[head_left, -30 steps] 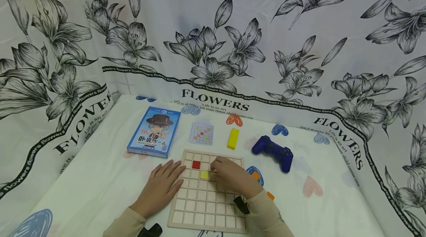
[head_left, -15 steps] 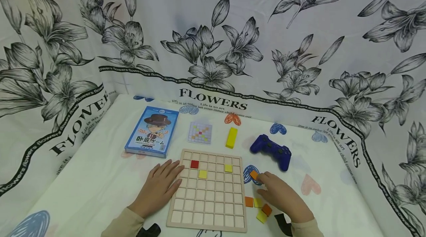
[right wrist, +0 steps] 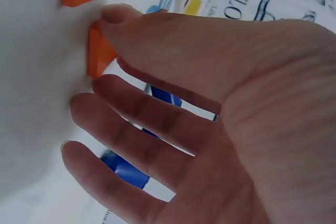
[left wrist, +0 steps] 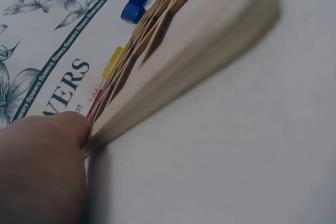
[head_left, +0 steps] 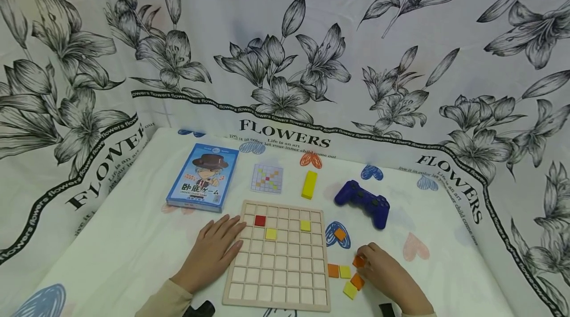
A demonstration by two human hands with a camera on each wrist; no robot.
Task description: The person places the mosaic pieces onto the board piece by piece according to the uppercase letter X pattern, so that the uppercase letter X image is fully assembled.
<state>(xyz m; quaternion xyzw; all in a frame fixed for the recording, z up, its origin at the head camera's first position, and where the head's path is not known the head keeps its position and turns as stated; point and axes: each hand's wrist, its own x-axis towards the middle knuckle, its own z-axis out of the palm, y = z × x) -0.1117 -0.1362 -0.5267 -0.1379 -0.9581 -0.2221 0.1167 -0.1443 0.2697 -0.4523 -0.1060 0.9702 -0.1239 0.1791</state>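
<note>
My left hand [head_left: 211, 252] lies flat with straight fingers, its fingertips on the left edge of a wooden grid board [head_left: 280, 260]. The board bears a red tile [head_left: 260, 220], one yellow tile [head_left: 270, 234] left of the middle and another yellow tile [head_left: 305, 226] near the right side. To the right of the board, my right hand [head_left: 385, 270] pinches an orange tile [head_left: 358, 261] between thumb and forefinger, at the cloth. In the right wrist view this orange tile [right wrist: 100, 51] is partly hidden by the thumb; the other fingers are loosely extended.
Several loose tiles lie by the board, among them an orange tile [head_left: 333, 270], a yellow tile [head_left: 350, 290] and another orange tile [head_left: 340, 234]. Behind are a blue game box [head_left: 202, 176], a pattern card [head_left: 267, 178], a yellow block [head_left: 309, 184] and a blue game controller [head_left: 362, 203].
My right hand has moved off the board to the right, uncovering the right-hand yellow tile, then nearer to me, where it has taken hold of an orange tile. The left hand stays put.
</note>
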